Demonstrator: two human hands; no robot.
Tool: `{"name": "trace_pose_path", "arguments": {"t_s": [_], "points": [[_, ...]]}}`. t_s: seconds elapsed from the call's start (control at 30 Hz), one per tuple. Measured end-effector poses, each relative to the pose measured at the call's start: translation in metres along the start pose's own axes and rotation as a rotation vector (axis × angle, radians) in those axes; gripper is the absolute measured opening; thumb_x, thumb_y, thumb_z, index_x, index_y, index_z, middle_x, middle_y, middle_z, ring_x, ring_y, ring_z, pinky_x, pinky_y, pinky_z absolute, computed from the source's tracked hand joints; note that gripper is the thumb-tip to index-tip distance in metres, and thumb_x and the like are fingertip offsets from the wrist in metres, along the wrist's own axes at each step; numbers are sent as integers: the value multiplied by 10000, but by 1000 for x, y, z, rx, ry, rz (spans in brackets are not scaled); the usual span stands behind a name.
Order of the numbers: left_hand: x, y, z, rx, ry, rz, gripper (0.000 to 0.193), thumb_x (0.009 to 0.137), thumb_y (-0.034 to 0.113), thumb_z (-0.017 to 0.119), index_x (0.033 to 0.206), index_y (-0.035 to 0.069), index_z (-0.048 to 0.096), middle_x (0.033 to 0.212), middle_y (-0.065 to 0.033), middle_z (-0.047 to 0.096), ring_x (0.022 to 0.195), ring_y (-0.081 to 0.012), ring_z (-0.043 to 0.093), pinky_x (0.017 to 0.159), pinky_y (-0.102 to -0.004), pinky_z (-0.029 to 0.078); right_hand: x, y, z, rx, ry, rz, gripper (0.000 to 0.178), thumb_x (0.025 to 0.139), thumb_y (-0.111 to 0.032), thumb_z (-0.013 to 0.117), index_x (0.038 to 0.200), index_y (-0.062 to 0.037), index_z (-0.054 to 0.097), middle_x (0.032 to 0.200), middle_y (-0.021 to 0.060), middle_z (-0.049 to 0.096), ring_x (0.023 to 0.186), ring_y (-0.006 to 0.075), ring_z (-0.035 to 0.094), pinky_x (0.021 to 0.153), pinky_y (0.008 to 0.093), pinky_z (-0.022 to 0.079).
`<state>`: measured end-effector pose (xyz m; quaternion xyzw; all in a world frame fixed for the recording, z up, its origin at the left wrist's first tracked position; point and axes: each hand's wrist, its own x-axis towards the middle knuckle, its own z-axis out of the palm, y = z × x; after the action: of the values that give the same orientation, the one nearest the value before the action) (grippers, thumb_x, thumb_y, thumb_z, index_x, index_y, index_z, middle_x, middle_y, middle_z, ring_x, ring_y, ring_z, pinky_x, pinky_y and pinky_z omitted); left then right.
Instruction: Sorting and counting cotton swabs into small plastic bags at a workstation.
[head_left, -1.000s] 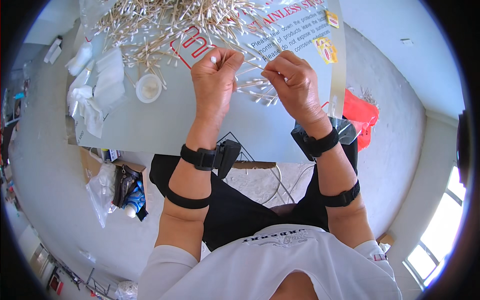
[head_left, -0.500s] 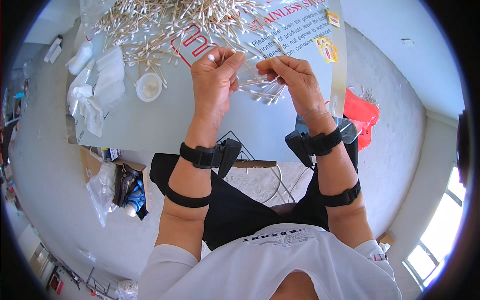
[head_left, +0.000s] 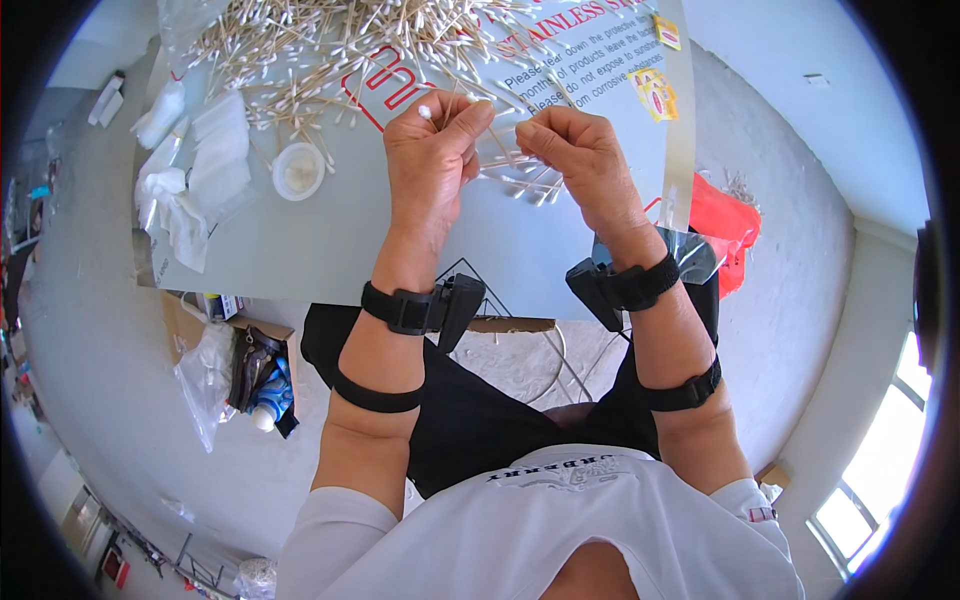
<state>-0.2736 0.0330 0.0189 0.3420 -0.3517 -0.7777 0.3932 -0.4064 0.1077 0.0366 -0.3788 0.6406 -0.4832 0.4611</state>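
Observation:
My left hand point(head_left: 432, 145) is closed over the table, thumb pressed to the curled fingers, gripping cotton swabs; a white cotton tip point(head_left: 425, 112) pokes out by the knuckles. A short gap to its right, my right hand point(head_left: 580, 155) is pinched, thumb against forefinger. Whatever lies between those fingertips is too small to make out. Below and between the hands, a small bunch of loose cotton swabs point(head_left: 530, 187) rests on the table, partly covered by the right hand. Beyond both hands spreads a large heap of cotton swabs point(head_left: 350, 40).
Left of the hands are a round white tub point(head_left: 299, 172) and clear plastic sleeves point(head_left: 218, 150). Yellow packets point(head_left: 655, 95) lie at the table's right side. A red bag point(head_left: 725, 225) is beyond the right edge. An open box point(head_left: 265, 375) stands low on the left.
My right hand has drawn its fingers into a tighter pinch and turned slightly, close to the left hand. The left hand has barely moved.

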Motion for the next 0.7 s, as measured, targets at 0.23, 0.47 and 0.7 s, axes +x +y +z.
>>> {"name": "trace_pose_path", "arguments": {"t_s": [0.23,0.47,0.7], "points": [[0,-4,0,-31,-27,8,97,819,79,643,835,17,570,566,48,427,429,-29,296,365,-191,240,-6,0,8,-65,-1,-39,106,776,-55,645,714,23,611,607,-18,548,581,34,442,506,209,368],[5,7,-16,-274,106,102,101,803,93,639,787,25,566,578,46,370,421,-49,279,376,-217,230,-24,-5,-31,-639,28,-239,62,768,-36,608,773,23,589,654,100,542,590,196,527,561,294,413],[6,6,-15,-267,148,115,105,813,109,625,821,16,575,567,48,346,421,-49,276,380,-226,228,-58,6,-42,-956,-113,-292,132,710,-25,664,799,-27,566,798,98,544,731,283,563,637,356,458]]}}
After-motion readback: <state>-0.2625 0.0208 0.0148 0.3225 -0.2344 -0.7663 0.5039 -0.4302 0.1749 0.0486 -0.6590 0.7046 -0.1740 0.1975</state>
